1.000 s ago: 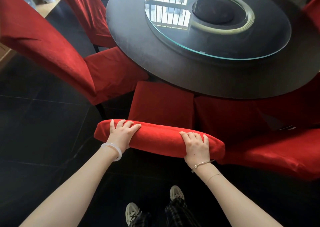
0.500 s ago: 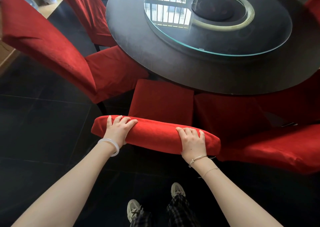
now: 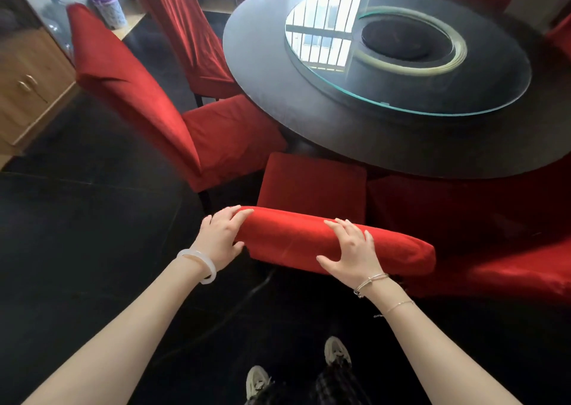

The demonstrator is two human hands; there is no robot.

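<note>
Chair back (image 3: 296,241), top edge: lies straight ahead of both hands, right under the fingertips. Long axis left to right across the view, right end slightly lower. Belongs to the seat (image 3: 312,185) just beyond, tucked toward the round table (image 3: 324,133).

Left hand (image 3: 221,236): wraps the left end, fingers over the top, thumb on the near face.

Right hand (image 3: 352,250): fingers splayed wide, tips on the top, thumb out along the near face. Rests rather than clamps, by the look. Sits right of centre, well short of the right end.

Neither hand nearer. Judged: any push or pull to go square to the long axis.

Cover: red velvet, soft nap, rounded padded roll. Table dark and matte; glass turntable (image 3: 463,102) glossy. Floor (image 3: 77,250) black, smooth.
</note>
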